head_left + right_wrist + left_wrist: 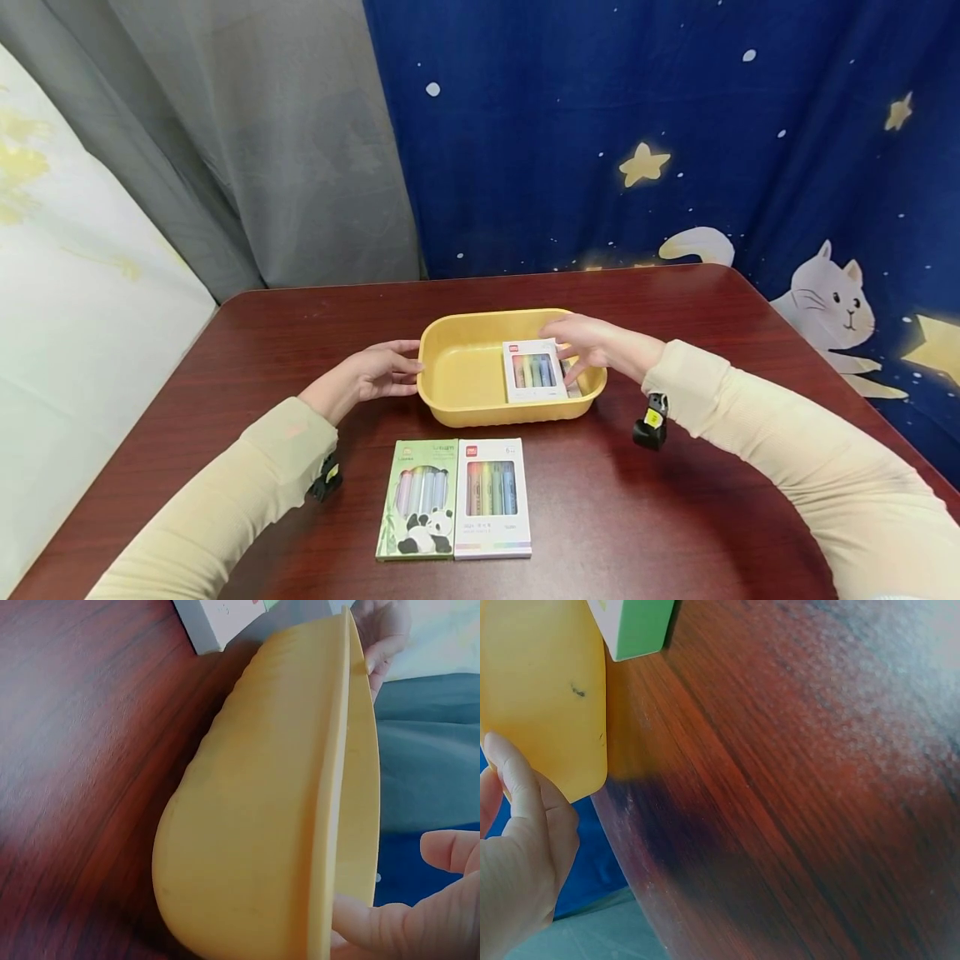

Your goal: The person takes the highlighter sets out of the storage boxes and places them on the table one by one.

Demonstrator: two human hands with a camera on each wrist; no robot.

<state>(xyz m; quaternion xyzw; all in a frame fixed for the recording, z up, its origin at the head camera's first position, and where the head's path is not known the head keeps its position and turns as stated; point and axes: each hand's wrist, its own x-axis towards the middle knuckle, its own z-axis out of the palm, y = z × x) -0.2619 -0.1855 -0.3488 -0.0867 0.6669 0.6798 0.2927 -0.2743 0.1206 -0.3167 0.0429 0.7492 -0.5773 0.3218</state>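
A yellow plastic basket (461, 379) stands on the table. My left hand (386, 371) touches its left end, fingers spread along the outside near the rim; in the left wrist view, the fingertips (499, 746) meet the yellow wall. Inside the basket's right half lies a white windowed box of coloured pens (534, 372). Over that end reaches my right hand (588, 342), its fingers apart and touching the box's upper right edge. Another small item (572, 388) shows partly beneath the hand. In the right wrist view the basket wall hides some of the right hand's fingers.
In front of the basket, side by side, lie a green panda box of pens (417, 500) and a second white pen box (492, 500). The dark red table (637, 517) ends at the back against grey and blue starry curtains (525, 142).
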